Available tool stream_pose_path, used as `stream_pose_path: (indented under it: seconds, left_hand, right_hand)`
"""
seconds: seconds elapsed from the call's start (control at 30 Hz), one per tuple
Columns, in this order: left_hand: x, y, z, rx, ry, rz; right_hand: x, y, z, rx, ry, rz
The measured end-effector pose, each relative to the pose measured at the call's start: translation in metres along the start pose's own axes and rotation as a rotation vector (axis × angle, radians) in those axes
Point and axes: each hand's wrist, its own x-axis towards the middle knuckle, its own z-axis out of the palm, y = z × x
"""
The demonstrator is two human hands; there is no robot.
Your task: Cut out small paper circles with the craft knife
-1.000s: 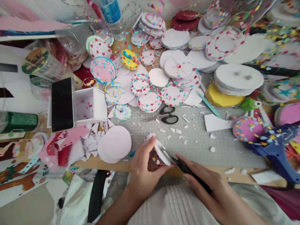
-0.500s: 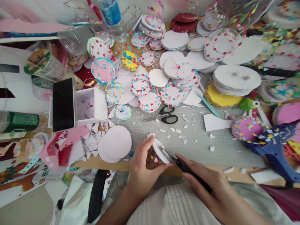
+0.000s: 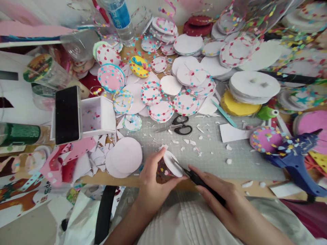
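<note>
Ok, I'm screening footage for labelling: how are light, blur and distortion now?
Head view: soft light, no hard shadows standing out; the white disc in the left hand is pale with little detail; the white stack at top right looks smeared; the bottle leans, perhaps from wide-angle distortion.

The left hand (image 3: 151, 178) grips a white disc (image 3: 171, 165), the right hand (image 3: 226, 200) a black-handled tool (image 3: 201, 182) across its edge; scissors (image 3: 183, 130) lie beyond.

Held disc (image 3: 173, 163): white. Piece beside it (image 3: 161, 173): brown, yellow star, pink heart. Held tool handle (image 3: 201, 181): black. Cutting mat (image 3: 209, 166): grey, pale grid. Glue gun (image 3: 297, 170), toward right end of counter (image 3: 114, 182): blue.
</note>
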Motion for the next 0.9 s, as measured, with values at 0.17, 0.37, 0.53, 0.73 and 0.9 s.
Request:
stream_pose_path:
  seconds: [0.17, 0.37, 0.53, 0.73, 0.9]
  left_hand:
    - [0.0003, 0.0006, -0.0009, -0.006, -0.017, -0.02]
    - [0.0009, 0.0008, -0.0013, -0.028, -0.001, -0.047]
    - [0.0007, -0.0009, -0.0022, -0.03, -0.006, -0.037]
    - [0.0004, -0.0022, -0.0017, -0.036, -0.016, -0.033]
    - [0.0005, 0.0002, -0.0015, -0.02, -0.012, -0.018]
  right_hand:
    - [0.0017, 0.0002, -0.0018, -0.005, 0.002, -0.014]
    - [0.0044, 0.0003, -0.0026, -0.01, -0.022, -0.008]
    - [0.0037, 0.0009, -0.0023, 0.005, -0.028, -0.015]
    - [0.0021, 0.0022, -0.0029, -0.006, -0.027, 0.002]
    - [0.0042, 0.0005, -0.0021, 0.02, -0.033, 0.002]
